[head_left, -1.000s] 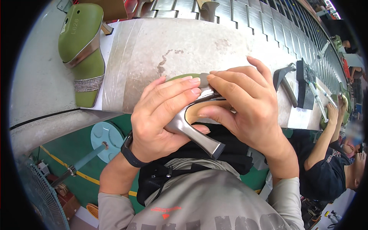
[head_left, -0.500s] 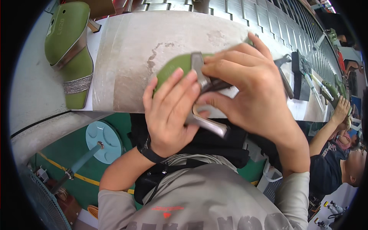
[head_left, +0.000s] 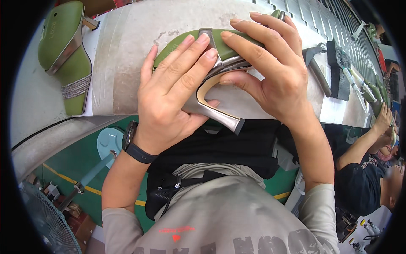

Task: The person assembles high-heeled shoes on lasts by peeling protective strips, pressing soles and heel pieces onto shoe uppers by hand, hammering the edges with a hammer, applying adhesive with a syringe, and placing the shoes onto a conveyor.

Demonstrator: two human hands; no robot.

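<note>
A high-heeled sandal (head_left: 226,53) on a green shoe last lies on its side between my hands, over the worktable's (head_left: 127,63) near edge. Its shiny pewter-coloured heel (head_left: 224,118) points toward me and to the right. My left hand (head_left: 169,97) grips the heel end of the last, fingers across the green top and a metallic strap (head_left: 206,36), thumb under by the heel. My right hand (head_left: 279,76) grasps the forward part, its fingers over the top and its thumb against the underside. Those fingers partly hide the toe.
Another green last with a sandal (head_left: 63,34) lies at the far left. Pincers (head_left: 315,67), a black block (head_left: 338,72) and several slender white tools (head_left: 357,86) lie at right. Beyond runs a metal slat conveyor (head_left: 304,17). A co-worker (head_left: 359,182) works at right; a fan (head_left: 46,220) stands lower left.
Both hands and the sandal have shifted up and slightly left in view. The right hand's fingers have spread out along the last. The sandal stays held by both hands.
</note>
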